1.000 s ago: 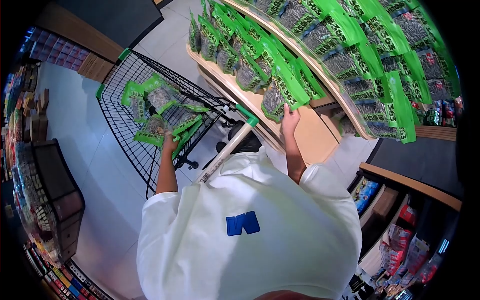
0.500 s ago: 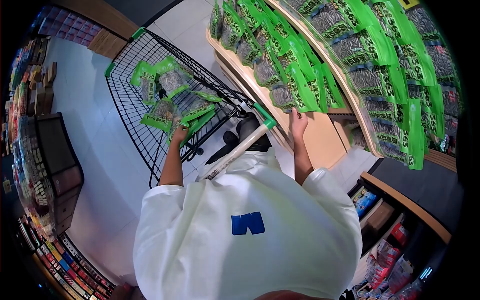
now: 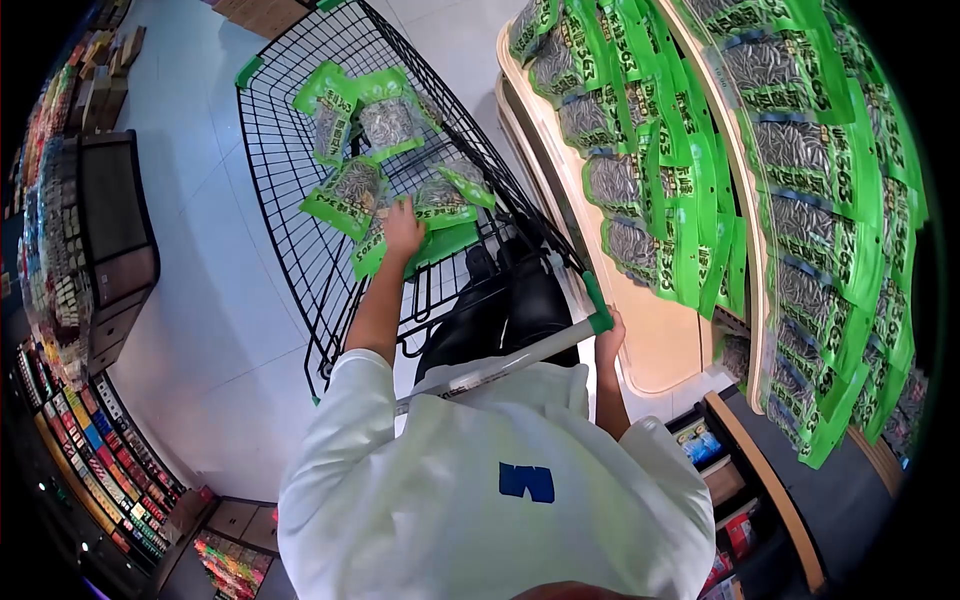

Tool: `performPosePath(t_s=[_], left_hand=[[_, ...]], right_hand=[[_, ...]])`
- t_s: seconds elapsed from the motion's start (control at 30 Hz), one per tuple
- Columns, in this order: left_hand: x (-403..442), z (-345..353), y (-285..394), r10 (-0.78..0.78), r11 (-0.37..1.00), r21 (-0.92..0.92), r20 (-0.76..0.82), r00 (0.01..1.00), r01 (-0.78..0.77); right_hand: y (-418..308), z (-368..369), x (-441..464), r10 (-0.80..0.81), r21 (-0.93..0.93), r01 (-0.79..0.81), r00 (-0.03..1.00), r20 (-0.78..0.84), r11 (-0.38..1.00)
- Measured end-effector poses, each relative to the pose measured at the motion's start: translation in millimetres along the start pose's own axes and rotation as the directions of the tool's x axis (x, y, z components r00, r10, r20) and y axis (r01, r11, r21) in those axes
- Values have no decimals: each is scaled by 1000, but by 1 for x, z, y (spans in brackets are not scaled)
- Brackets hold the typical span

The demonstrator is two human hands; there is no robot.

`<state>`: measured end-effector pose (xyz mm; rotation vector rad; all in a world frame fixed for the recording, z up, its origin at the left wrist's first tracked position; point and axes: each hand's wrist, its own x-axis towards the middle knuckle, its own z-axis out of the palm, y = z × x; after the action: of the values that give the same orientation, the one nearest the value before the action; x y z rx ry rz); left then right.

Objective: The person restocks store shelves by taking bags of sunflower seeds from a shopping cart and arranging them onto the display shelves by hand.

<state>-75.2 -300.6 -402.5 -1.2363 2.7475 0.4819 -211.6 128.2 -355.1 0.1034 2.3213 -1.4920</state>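
My left hand [image 3: 404, 232] reaches into the black wire shopping cart [image 3: 278, 175], its fingers closed at the edge of a green bag of sunflower seeds [image 3: 369, 252]. Several similar bags lie loosely around it, among them an upper bag [image 3: 391, 124] and a tilted one by the cart's left side [image 3: 345, 197]. At the right end of the cart handle [image 3: 525, 356], my right hand [image 3: 609, 338] is closed by the green corner piece. Some of its fingers are hidden there.
Curved wooden display shelves [image 3: 655, 345] on the right hold rows of green seed bags [image 3: 617, 184]. A dark cabinet [image 3: 118, 215] stands left across the tiled floor [image 3: 215, 330]. Low shelving with packaged goods [image 3: 700, 440] is at lower right.
My right hand has left the bags on the display shelf and come to the cart handle. My left hand stays at the bags in the cart, reaching further forward. The view has shifted.
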Motion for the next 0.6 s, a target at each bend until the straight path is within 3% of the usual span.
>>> performPosePath(t_s=[0.03,0.07,0.13,0.2,0.27,0.3,0.33,0.4,0.47,0.53,0.6], left_hand=[[8,3,11,66,994,-75,-140,988,-77],[17,5,23,67,993,-84,-126,990,-78],[38,-5,55,-180,840,-461,260,949,286],[60,29,60,-205,824,-483,234,950,297],[81,81,44,-130,853,-427,382,915,299],[87,137,21,-108,862,-460,239,965,211],[84,120,34,-102,859,-468,237,966,206],[71,47,66,-222,511,-625,567,793,590],[61,17,74,-220,465,-672,542,811,576],[48,-22,81,-159,319,-851,386,909,417],[38,-73,85,-120,335,-872,335,934,356]], right_hand=[[-5,0,-4,-4,-70,4,1000,-1,998],[-11,-3,-8,-32,-181,38,999,36,983],[-17,-6,-9,-52,-172,66,995,82,983],[-4,-11,-6,-19,-139,32,995,93,990],[-6,-14,0,2,-97,8,995,104,995],[-21,-14,1,19,-61,-13,994,108,998],[-38,-14,2,35,-26,-32,993,115,999],[-65,-15,8,62,7,-64,991,122,998],[-91,-17,12,-36,-58,43,993,109,997],[-125,-15,11,-50,61,43,992,116,997],[-165,-11,7,-238,108,231,970,53,967]])
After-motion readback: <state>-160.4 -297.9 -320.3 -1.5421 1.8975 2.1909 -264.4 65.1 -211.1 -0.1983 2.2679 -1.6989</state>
